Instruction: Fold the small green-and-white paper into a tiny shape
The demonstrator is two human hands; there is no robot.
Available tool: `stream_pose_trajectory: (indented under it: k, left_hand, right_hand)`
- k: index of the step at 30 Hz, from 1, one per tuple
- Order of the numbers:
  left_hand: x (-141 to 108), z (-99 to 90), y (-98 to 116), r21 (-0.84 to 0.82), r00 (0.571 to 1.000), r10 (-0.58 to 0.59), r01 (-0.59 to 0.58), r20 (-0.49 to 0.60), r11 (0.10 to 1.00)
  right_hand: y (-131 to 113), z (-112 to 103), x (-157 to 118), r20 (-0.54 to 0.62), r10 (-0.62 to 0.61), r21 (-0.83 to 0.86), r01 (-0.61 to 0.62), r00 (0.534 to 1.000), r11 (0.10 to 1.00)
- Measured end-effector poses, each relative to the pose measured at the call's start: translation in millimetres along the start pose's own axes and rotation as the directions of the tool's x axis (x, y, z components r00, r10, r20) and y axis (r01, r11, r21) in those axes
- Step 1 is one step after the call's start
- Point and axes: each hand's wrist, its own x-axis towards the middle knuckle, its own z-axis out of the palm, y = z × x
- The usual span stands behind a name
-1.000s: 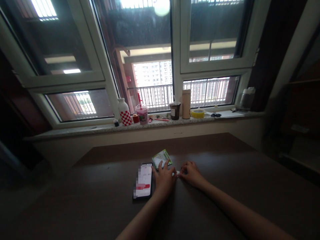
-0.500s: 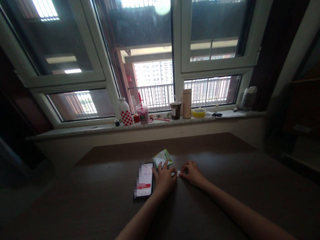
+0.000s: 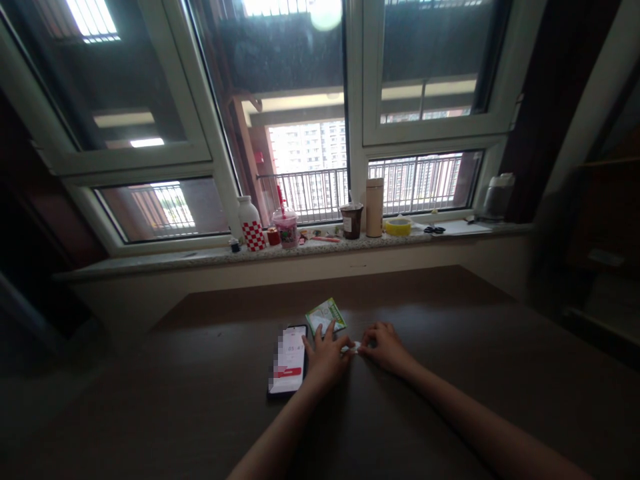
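Between my two hands lies a small white piece [image 3: 356, 347], too small to name, low over the dark table [image 3: 430, 413]. My left hand [image 3: 327, 353] pinches its left side between thumb and forefinger, with the other fingers spread. From the right, my right hand [image 3: 385, 347] grips it with the fingertips, fingers curled. A green and white packet [image 3: 326, 315] lies flat just beyond my left hand, whose fingertips reach its near edge. Left of that hand is a phone [image 3: 289, 362] with its screen lit, showing digits and a red bar.
Along the stone windowsill [image 3: 210, 259] behind the table stand a red-checked white bottle [image 3: 251, 225], a pink drink cup [image 3: 285, 228], a dark cup [image 3: 351, 220], a beige flask [image 3: 374, 208], a yellow tape roll [image 3: 398, 228] and black scissors [image 3: 435, 230].
My left hand has shifted very slightly left, and a little more of the white piece shows between the hands. The packet and phone stay in place.
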Motion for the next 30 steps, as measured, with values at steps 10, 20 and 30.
stream_pose_trajectory:
  k: [10,20,30]
  left_hand:
    - [2.8,-1.6,-2.0,-0.020,1.000,-0.016,0.017,0.021,1.000]
    - [4.8,7.3,5.0,0.045,0.985,0.061,-0.055,-0.161,0.997]
    - [5.1,7.0,6.5,0.042,0.990,0.055,-0.050,-0.133,0.998]
  right_hand:
    - [-1.3,-2.3,-0.3,0.010,0.016,-0.003,-0.016,1.000,1.000]
    - [1.2,0.6,1.3,0.003,0.037,0.023,-0.037,0.999,0.999]
    - [4.2,0.3,5.6,0.046,0.057,0.040,-0.058,0.997,0.997]
